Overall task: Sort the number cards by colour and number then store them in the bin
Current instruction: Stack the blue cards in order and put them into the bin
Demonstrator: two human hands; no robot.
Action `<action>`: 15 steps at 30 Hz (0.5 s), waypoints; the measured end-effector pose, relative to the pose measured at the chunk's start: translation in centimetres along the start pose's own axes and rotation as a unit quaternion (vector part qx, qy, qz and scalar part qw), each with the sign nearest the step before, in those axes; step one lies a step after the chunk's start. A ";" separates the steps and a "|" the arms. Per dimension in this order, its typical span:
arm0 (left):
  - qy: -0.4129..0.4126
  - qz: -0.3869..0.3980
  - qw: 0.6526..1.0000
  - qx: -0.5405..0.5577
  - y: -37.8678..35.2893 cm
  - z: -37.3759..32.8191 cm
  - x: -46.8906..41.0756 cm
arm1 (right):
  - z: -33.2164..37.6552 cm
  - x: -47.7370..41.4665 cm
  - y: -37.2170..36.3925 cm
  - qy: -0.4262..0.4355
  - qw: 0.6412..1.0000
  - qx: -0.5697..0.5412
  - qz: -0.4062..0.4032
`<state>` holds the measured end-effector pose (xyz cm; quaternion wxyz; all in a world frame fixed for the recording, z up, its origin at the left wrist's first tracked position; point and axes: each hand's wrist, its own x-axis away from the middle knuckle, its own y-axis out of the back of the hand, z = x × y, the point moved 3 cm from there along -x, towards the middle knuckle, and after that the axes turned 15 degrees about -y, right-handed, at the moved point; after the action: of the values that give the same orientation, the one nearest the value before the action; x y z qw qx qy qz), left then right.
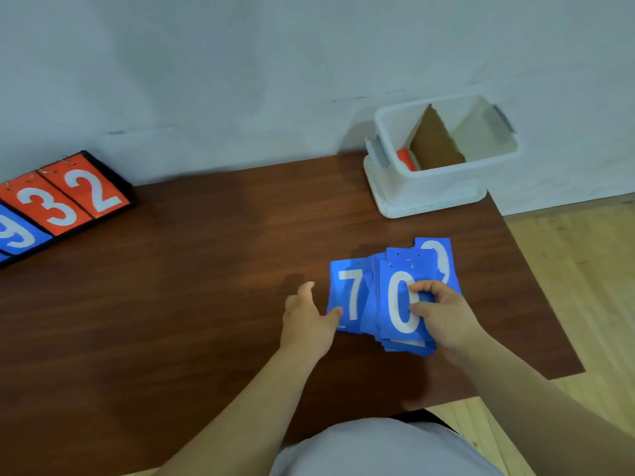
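Observation:
Several blue number cards lie in a loose heap on the brown table. A blue 7 card (348, 293) is at the heap's left, a blue 0 card (398, 304) on top in the middle, and another blue card (438, 255) sticks out behind. My right hand (443, 314) grips the 0 card's right edge, fingers curled over it. My left hand (307, 316) lies beside the 7 card with fingers straight, its thumb touching the card's left edge. The white bin (443, 180) stands at the table's back right, with a cardboard divider (434, 142) and something orange (405, 159) inside.
A black scoreboard (62, 201) at the table's back left shows red 3 and 2 cards and a blue 9. The table's right edge (543, 286) runs close to the card heap, with wooden floor beyond. A pale wall stands behind the table.

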<state>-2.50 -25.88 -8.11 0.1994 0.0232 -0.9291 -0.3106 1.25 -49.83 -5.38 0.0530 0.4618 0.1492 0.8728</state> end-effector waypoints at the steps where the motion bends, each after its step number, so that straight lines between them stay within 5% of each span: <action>1: 0.007 -0.004 1.000 -0.026 -1.4 -0.7 -0.8 | 0.1 -0.6 1.9 0.004 1.000 0.007 -0.009; 7: 0.064 -0.012 0.981 -0.184 -7.7 -3.4 -3.8 | -0.3 -4.0 9.6 -0.001 0.999 0.045 -0.017; 15: 0.108 -0.055 0.989 -0.083 -8.8 -2.9 -2.1 | 0.1 -6.4 11.4 -0.023 0.997 0.067 0.020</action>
<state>-0.13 -34.24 -11.90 0.2821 0.0906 -0.8707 -0.3925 5.47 -62.09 -6.86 0.0079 0.4875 0.1969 0.8506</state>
